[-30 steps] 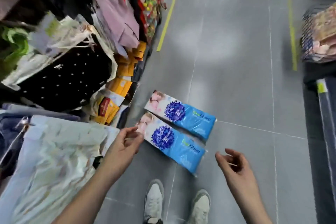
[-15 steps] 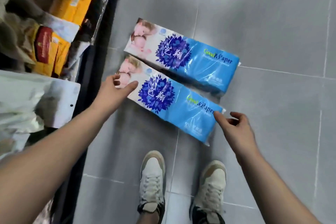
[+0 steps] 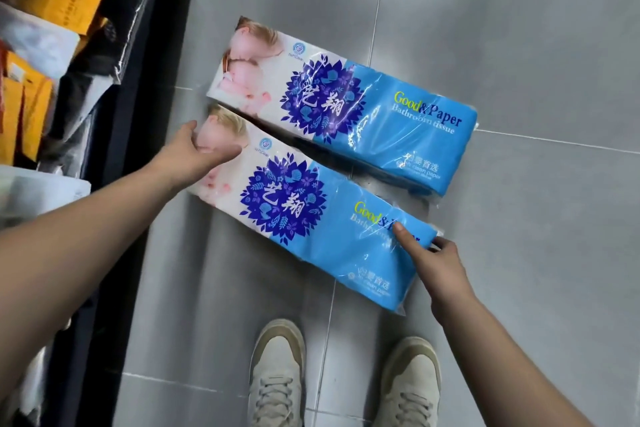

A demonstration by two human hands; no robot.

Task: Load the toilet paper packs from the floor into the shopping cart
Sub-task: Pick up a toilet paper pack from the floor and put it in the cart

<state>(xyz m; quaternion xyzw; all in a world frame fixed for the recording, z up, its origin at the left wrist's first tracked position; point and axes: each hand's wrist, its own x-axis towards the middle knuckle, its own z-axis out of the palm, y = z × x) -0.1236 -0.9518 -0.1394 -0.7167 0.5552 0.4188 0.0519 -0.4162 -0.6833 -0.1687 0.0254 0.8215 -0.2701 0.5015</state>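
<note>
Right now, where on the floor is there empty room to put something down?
Bare floor lies right of the far pack and beyond it. More lies right of the near pack. It's crowded on the left, where the shelf stands close, and between the touching packs.

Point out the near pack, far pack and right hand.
near pack (image 3: 304, 218), head view, on its purple flower print.
far pack (image 3: 346, 104), head view, on its purple flower print.
right hand (image 3: 433, 263), head view, back of hand.

Bright overhead light glares off the floor (edges bend slightly).
</note>
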